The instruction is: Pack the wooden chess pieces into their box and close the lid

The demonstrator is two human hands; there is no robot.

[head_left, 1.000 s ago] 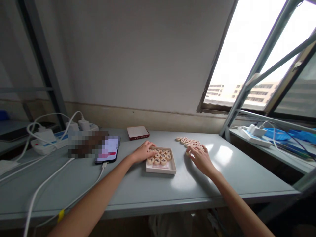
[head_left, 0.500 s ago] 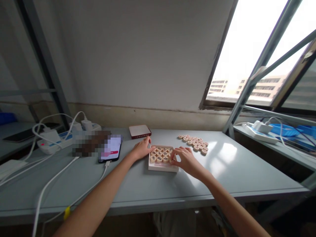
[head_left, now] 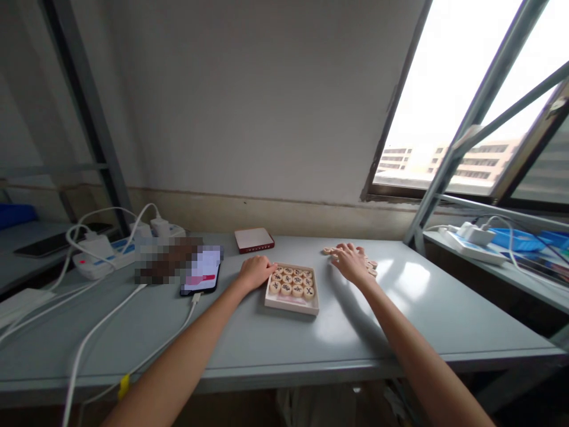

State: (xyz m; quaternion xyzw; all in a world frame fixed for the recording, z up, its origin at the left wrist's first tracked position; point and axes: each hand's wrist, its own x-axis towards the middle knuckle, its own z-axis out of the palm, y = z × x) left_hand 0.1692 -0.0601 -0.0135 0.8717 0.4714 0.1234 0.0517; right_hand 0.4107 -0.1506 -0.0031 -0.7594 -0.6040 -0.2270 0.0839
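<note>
Head view: a grey, smooth-topped metal table (head_left: 267, 341) with a dull sheen carries a shallow square white tray (head_left: 291, 307) with a low rim. Inside the tray, flat round pale wooden discs with dark marks on their faces (head_left: 293, 281) lie face up in close rows. They fill the far part, and the near strip of pinkish floor is bare.

The left hand (head_left: 254, 273) lies at 9 o'clock of the tray, its bent fingers touching the far left corner of the rim. Whether they grip the rim cannot be told.

At 2 o'clock of the tray, apart from it, is a loose heap of the same wooden discs (head_left: 371, 268) on the tabletop. The right hand (head_left: 351, 263) lies palm down over the heap with fingers spread and slack, covering most of it. Whether a disc is pinched beneath cannot be told.

At 11 o'clock of the tray lies a flat dark red box with a pale top (head_left: 254, 239). At 9 o'clock, beyond the left hand, a black smartphone (head_left: 202, 271) has a lit screen and a white cable (head_left: 102, 329) plugged into its near end.
</note>
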